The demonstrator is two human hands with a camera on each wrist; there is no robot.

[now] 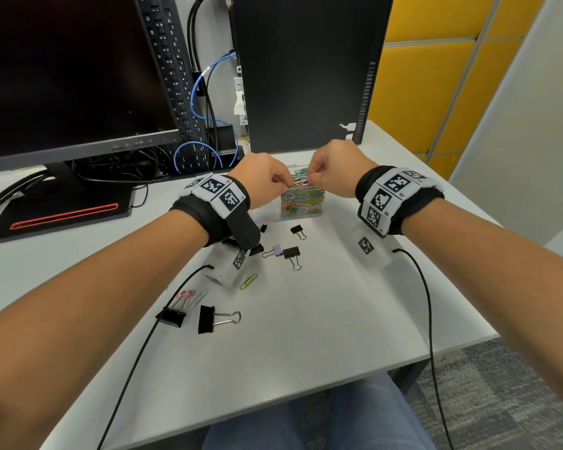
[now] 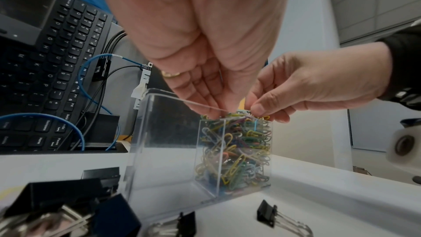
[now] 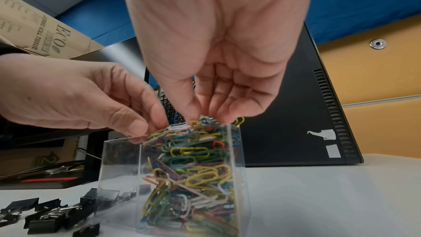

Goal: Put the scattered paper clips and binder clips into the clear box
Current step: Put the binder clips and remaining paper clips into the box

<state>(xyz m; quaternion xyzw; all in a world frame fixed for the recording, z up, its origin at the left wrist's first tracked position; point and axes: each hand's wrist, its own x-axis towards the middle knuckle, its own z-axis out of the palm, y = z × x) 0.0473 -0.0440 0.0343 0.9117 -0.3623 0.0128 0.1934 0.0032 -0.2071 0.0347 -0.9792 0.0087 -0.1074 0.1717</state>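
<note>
The clear box (image 1: 317,213) stands at mid-table, with one compartment heaped to the rim with coloured paper clips (image 3: 191,168) and the other compartment (image 2: 164,141) empty. My left hand (image 1: 285,182) and right hand (image 1: 311,180) meet over the heap. Each hand pinches paper clips at the top of the pile. Black binder clips (image 1: 298,231) (image 1: 291,254) (image 1: 208,319) (image 1: 171,316) and a purple one (image 1: 275,251) lie scattered in front of the box. Loose green (image 1: 248,280), pink (image 1: 186,294) and pale (image 1: 199,298) paper clips lie near them.
A monitor (image 1: 62,76) with its stand, an upright keyboard (image 1: 173,76) and a black computer tower (image 1: 306,69) crowd the back of the table. Blue and black cables (image 1: 205,92) hang between them. Two thin black wrist cables (image 1: 426,303) trail over the table's front edge.
</note>
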